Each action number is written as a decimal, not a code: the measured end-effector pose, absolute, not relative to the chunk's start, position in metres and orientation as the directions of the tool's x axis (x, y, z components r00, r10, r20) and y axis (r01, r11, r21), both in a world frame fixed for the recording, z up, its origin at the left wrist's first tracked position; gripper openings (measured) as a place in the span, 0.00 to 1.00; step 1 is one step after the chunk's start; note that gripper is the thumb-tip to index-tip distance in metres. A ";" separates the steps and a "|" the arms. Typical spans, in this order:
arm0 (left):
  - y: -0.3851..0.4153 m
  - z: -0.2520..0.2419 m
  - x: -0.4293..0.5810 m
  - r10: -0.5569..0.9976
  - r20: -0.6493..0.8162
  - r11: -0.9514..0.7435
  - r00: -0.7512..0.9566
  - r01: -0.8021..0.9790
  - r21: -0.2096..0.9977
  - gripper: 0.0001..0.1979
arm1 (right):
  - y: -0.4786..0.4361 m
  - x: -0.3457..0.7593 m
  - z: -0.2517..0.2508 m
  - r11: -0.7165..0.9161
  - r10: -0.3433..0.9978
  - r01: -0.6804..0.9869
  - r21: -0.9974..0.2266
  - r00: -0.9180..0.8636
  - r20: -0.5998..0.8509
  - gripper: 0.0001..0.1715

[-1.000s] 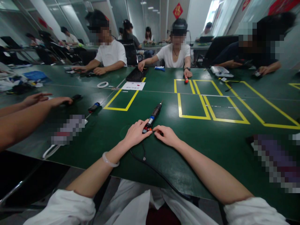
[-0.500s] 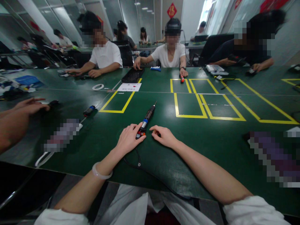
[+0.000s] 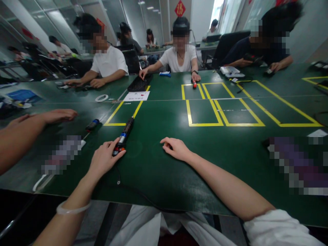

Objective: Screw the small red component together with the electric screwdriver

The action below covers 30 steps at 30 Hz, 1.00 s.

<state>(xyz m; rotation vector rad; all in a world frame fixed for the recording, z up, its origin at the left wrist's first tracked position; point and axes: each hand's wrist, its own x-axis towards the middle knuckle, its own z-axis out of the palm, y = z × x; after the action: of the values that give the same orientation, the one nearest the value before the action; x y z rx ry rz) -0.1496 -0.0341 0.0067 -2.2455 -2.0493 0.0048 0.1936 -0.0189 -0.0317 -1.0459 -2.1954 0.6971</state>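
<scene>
I can read no writing from here: the red sign point(image 3: 180, 8) on the back wall bears one gold character I cannot make out, and the print on the white sheet point(image 3: 136, 96) is too small. The desk point(image 3: 164, 171) is dark green and marked with yellow tape point(image 3: 189, 114) in rectangles. It stands in an office with glass walls and ceiling lights, and other people sit along its far side. My left hand point(image 3: 104, 160) has its thumb and forefinger closed on the red rear end of a slim black power tool point(image 3: 123, 136). The tool lies flat on the desk, left of centre, its nose pointing away toward the tape, with its cord point(image 3: 118, 175) trailing back to the desk edge. My right hand point(image 3: 176, 148) rests on the desk well apart from it, fingers loosely curled and holding nothing. At the left, a co-worker's hand point(image 3: 57, 115) lies flat near a small black and blue gadget point(image 3: 91, 124).
</scene>
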 end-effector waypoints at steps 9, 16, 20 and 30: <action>-0.029 0.009 -0.214 0.996 -0.003 0.085 -0.086 0.988 -0.125 0.38 | -0.020 0.194 -0.031 0.548 0.814 0.499 -0.671 -0.503 0.291 0.11; -0.032 0.006 -0.221 0.994 0.040 0.106 -0.102 0.988 -0.117 0.38 | -0.020 0.193 -0.028 0.545 0.819 0.522 -0.656 -0.500 0.283 0.10; -0.034 0.006 -0.218 0.994 0.039 0.106 -0.103 0.989 -0.104 0.37 | -0.021 0.193 -0.027 0.545 0.818 0.521 -0.657 -0.504 0.278 0.09; -0.035 0.007 -0.217 0.993 0.050 0.112 -0.107 0.989 -0.094 0.36 | -0.019 0.193 -0.030 0.556 0.810 0.518 -0.650 -0.513 0.284 0.09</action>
<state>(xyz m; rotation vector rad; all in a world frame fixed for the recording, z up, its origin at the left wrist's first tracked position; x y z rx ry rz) -0.2175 -0.0346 0.0070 -2.0285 -2.2651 0.0554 0.1925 -0.0189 -0.0298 -1.0635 -2.2209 0.6698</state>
